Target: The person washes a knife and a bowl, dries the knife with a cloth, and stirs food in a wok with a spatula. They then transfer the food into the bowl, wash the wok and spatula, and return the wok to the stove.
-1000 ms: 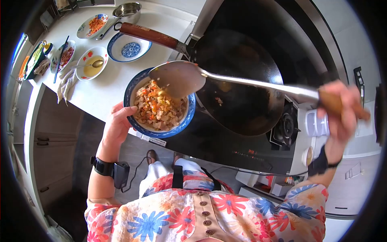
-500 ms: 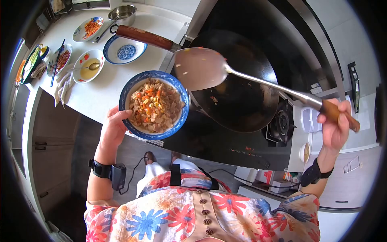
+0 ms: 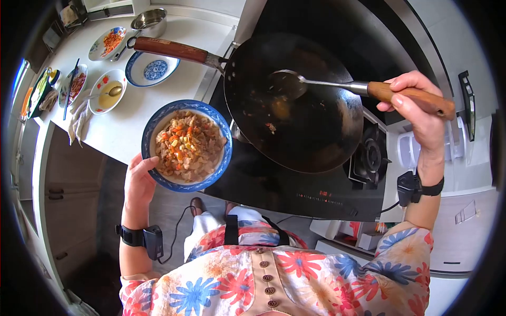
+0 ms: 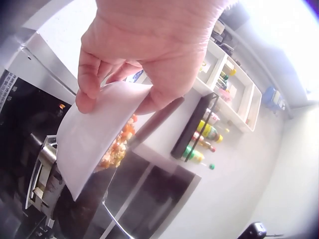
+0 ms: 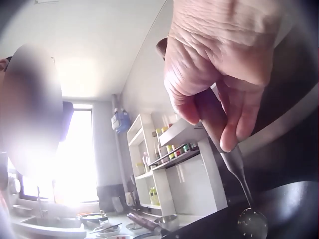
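My left hand point(image 3: 139, 179) holds a blue-rimmed bowl point(image 3: 214, 173) by its near left edge, thumb on the rim. Cooked meat with chopped carrot point(image 3: 184, 150) fills the bowl. In the left wrist view, fingers and thumb pinch the bowl's white side point(image 4: 89, 132), which appears tilted there. Over at the right, my right hand point(image 3: 421, 113) grips the wooden handle of a metal spatula point(image 3: 358, 88). Its blade point(image 3: 289, 85) is inside the dark wok point(image 3: 316, 139), where a few food scraps lie. The right wrist view shows the blade point(image 5: 251, 225) low in the wok.
The wok's wooden handle point(image 3: 174, 50) reaches over the counter. A blue-white dish point(image 3: 155, 69), a bowl of yellow liquid with a spoon point(image 3: 120, 79), several filled dishes and a steel pot point(image 3: 149, 22) stand there. A bare gas burner point(image 3: 371, 160) sits right of the wok.
The spatula has gone from over the bowl, rightward, down into the wok. My left hand has drawn the bowl left, away from the wok. A scrap of food has left the blade's top.
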`<action>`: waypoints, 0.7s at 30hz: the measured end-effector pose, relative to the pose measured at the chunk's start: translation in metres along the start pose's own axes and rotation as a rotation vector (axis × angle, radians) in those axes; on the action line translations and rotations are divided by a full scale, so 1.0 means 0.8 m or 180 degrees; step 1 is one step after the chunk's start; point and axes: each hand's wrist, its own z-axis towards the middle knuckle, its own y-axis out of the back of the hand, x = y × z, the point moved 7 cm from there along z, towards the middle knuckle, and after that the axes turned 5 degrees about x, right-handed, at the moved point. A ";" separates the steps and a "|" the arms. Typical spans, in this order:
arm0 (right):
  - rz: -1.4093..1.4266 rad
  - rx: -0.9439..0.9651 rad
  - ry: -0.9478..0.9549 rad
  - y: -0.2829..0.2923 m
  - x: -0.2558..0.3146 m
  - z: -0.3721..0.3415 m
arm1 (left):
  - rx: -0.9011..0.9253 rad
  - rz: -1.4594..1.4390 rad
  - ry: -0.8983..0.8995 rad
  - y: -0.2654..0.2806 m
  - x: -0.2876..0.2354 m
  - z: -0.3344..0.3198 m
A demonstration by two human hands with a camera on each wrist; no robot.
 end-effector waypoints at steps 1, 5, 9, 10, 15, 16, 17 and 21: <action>0.0230 0.0082 0.0039 0.002 0.007 0.001 | 0.0003 0.0009 0.0013 -0.003 0.001 -0.001; 0.0364 0.0070 0.0234 0.001 0.006 -0.002 | -0.0019 -0.0060 -0.0041 -0.002 0.002 -0.006; 0.0230 0.0164 0.0506 -0.011 -0.010 -0.013 | -0.0043 -0.0049 -0.0054 -0.004 0.002 -0.008; 0.0220 0.0231 0.0512 -0.011 -0.010 -0.018 | -0.0045 -0.0043 -0.0054 -0.004 0.001 -0.007; 0.0462 0.0167 0.0110 0.028 -0.013 -0.036 | -0.0059 -0.0050 -0.0098 -0.007 0.000 -0.005; 0.0308 0.0076 0.0089 0.041 -0.020 -0.035 | -0.0060 -0.0050 -0.0092 -0.008 -0.001 -0.005; 0.0359 -0.0078 -0.0155 0.058 -0.038 -0.032 | -0.0066 -0.0051 -0.0081 -0.009 -0.001 -0.006; 0.0908 -0.0701 -0.0972 0.136 -0.130 -0.032 | -0.0057 -0.0036 -0.0017 -0.008 0.001 -0.006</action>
